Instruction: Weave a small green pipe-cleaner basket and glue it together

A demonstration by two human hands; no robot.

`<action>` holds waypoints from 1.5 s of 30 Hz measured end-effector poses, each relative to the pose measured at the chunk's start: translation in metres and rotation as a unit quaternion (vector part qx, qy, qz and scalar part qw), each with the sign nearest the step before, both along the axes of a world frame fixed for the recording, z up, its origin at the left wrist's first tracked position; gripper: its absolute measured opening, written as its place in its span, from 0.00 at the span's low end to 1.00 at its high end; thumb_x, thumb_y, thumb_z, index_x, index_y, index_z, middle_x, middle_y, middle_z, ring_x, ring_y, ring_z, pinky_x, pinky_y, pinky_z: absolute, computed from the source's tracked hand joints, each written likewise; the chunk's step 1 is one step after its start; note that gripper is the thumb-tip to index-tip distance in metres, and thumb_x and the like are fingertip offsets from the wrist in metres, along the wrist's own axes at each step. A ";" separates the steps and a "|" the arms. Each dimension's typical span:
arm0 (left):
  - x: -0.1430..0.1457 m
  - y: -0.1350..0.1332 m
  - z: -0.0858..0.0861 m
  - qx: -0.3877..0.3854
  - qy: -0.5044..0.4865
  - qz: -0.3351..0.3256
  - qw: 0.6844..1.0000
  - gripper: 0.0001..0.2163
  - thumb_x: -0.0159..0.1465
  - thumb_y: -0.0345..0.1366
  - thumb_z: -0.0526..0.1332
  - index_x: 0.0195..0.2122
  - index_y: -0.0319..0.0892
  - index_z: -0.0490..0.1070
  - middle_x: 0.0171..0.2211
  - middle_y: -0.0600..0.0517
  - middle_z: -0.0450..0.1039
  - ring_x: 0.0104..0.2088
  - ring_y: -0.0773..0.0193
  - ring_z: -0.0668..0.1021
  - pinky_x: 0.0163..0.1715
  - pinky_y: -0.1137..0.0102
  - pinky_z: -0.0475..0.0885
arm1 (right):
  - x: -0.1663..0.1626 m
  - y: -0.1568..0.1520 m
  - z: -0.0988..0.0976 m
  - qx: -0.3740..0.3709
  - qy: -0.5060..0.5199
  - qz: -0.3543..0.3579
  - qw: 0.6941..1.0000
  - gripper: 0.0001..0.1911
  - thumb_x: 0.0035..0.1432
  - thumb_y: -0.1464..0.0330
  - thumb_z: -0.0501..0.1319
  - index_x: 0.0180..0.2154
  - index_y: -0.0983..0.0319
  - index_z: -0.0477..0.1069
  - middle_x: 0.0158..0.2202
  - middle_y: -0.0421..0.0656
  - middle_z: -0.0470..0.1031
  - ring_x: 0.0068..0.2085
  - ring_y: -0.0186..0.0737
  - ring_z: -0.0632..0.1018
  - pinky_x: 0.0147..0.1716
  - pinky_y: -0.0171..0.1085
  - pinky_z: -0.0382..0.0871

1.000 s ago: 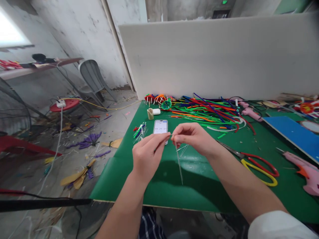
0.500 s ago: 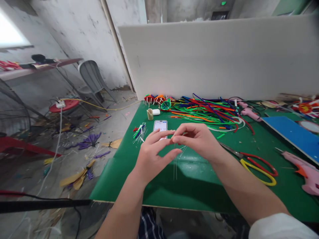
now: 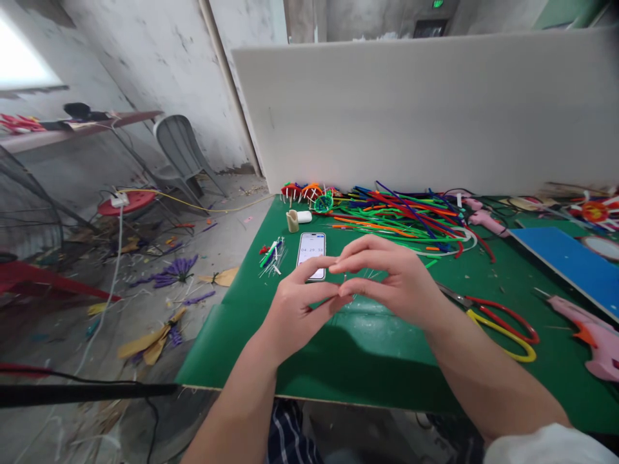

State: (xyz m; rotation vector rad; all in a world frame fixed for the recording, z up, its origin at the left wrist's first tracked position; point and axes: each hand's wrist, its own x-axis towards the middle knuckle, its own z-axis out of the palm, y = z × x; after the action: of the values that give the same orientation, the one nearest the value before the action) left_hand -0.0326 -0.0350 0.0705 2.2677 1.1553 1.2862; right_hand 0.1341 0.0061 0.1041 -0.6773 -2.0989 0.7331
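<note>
My left hand (image 3: 302, 303) and my right hand (image 3: 394, 274) meet fingertip to fingertip above the table. Between their closed fingers a short pale bit of the thin wires (image 3: 345, 277) shows; the fingers cover most of it. Behind my right hand, more fine wires (image 3: 367, 275) lie on the green tabletop (image 3: 377, 348). Just beyond my left hand lies a phone (image 3: 312, 248) with a timer on its screen. Scissors (image 3: 503, 325) with red and yellow handles lie under and beside my right forearm.
A small heap of wires and pipe cleaner pieces (image 3: 271, 258) lies left of the phone. Farther back are a beige holder (image 3: 292, 221), a pile of coloured pipe cleaners (image 3: 401, 212) and a white panel (image 3: 411, 116). A pink glue gun (image 3: 587, 328) and blue board (image 3: 570, 264) are right.
The two wires that hung below my fingertips no longer show there. My right fingers have spread from their pinch, and my left thumb has closed up toward the other fingers.
</note>
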 end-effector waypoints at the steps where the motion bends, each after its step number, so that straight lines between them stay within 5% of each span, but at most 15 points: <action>1: 0.001 0.000 -0.001 -0.007 -0.005 -0.006 1.000 0.06 0.56 0.31 0.57 0.31 0.44 0.74 0.43 0.48 0.67 0.43 0.63 0.72 0.41 0.67 0.70 | 0.001 -0.002 0.000 0.020 -0.011 -0.005 1.000 0.07 0.50 0.65 0.61 0.34 0.55 0.73 0.36 0.41 0.71 0.39 0.37 0.71 0.38 0.36 0.67; 7: 0.015 0.002 -0.009 -0.039 -0.036 -0.037 0.998 0.06 0.57 0.31 0.57 0.28 0.43 0.74 0.44 0.46 0.63 0.46 0.61 0.69 0.45 0.64 0.68 | 0.011 -0.011 -0.016 0.064 -0.034 -0.054 0.996 0.10 0.51 0.65 0.59 0.39 0.54 0.72 0.37 0.41 0.74 0.43 0.41 0.69 0.43 0.42 0.65; 20: 0.038 0.019 -0.038 -0.143 -0.109 -0.077 0.981 0.06 0.57 0.33 0.57 0.32 0.43 0.74 0.46 0.47 0.63 0.48 0.63 0.68 0.49 0.64 0.65 | 0.022 -0.004 -0.041 -0.146 0.006 -0.093 0.985 0.06 0.51 0.68 0.59 0.32 0.56 0.74 0.35 0.39 0.75 0.38 0.37 0.74 0.40 0.36 0.65; 32: 0.040 0.029 -0.054 -0.275 -0.148 -0.135 0.940 0.08 0.58 0.35 0.56 0.35 0.44 0.74 0.46 0.47 0.65 0.47 0.62 0.69 0.46 0.65 0.67 | 0.022 0.003 -0.063 -0.167 0.017 -0.118 0.979 0.06 0.51 0.69 0.59 0.31 0.57 0.74 0.33 0.38 0.75 0.36 0.35 0.74 0.37 0.33 0.65; 45: 0.039 0.034 -0.060 -0.242 -0.085 -0.122 0.959 0.07 0.57 0.35 0.57 0.34 0.43 0.74 0.47 0.48 0.63 0.47 0.63 0.68 0.49 0.65 0.62 | 0.028 0.007 -0.080 -0.193 0.023 -0.100 0.976 0.07 0.49 0.68 0.60 0.34 0.58 0.74 0.35 0.39 0.76 0.36 0.36 0.75 0.37 0.34 0.66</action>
State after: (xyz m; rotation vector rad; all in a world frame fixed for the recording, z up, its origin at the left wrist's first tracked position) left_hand 0.0069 -0.0012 0.0108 1.8328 0.9633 0.9550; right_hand 0.1622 0.0132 0.0241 -1.0550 -1.8280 1.0425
